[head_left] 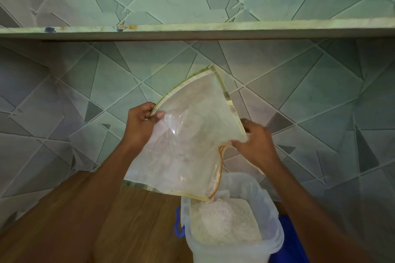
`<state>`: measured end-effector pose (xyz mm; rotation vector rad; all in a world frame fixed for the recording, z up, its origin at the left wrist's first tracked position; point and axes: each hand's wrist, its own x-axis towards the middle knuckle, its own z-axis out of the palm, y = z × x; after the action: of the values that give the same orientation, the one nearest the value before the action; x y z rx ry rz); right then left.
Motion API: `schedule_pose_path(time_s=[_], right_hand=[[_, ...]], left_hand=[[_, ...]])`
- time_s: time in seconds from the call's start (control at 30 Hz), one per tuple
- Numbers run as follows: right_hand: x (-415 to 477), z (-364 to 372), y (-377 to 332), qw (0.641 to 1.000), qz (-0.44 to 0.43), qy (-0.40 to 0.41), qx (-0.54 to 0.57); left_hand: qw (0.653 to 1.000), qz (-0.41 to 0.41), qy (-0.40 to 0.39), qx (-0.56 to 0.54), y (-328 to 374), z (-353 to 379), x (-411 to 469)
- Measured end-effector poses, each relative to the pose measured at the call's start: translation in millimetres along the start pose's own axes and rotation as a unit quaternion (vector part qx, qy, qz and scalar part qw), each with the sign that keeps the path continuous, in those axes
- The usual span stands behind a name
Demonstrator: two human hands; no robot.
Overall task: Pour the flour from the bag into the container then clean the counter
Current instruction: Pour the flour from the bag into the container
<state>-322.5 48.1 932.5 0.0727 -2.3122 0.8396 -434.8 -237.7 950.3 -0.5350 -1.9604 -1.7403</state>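
Observation:
A clear plastic flour bag (192, 134) with yellow-green edging is held tipped above a translucent plastic container (275, 239). The bag's open mouth points down at the container's rim, and the bag looks nearly flat with a dusting of flour inside. White flour (224, 224) is heaped in the container. My left hand (140, 126) pinches the bag's upper left edge. My right hand (254, 145) grips its right edge near the mouth. The container stands on a brown wooden counter (106, 220).
A blue handle or clip (177, 224) sticks out on the container's left side, and a blue object (290, 239) lies behind it on the right. A tiled wall with a narrow shelf (192, 30) rises behind the counter.

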Motion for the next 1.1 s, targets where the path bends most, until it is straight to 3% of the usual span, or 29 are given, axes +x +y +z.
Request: schedule_pose_path(time_s=[0.27, 0.53, 0.73, 0.9, 1.1], right_hand=[[-27.3, 31.1, 60.7, 0.993, 0.106, 0.05, 0.008], [6.7, 20.3, 43.2, 0.991, 0.025, 0.122, -0.056], [20.9, 24.6, 23.2, 0.98, -0.089, 0.08, -0.16], [0.6, 49.6, 21.8, 0.95, -0.225, 0.032, -0.215], [-28.4, 97.2, 48.0, 0.929, -0.233, -0.115, -0.265]], left_hand=[[0.999, -0.027, 0.037, -0.013, -19.9, -8.3, -0.5], [0.997, -0.017, 0.068, 0.011, -37.3, -30.2, 0.3], [0.99, -0.092, 0.105, -0.021, -61.2, -47.9, -7.2], [0.976, -0.163, 0.126, -0.075, -86.7, -63.1, -22.2], [0.956, -0.249, 0.122, -0.091, -121.0, -86.7, -46.6]])
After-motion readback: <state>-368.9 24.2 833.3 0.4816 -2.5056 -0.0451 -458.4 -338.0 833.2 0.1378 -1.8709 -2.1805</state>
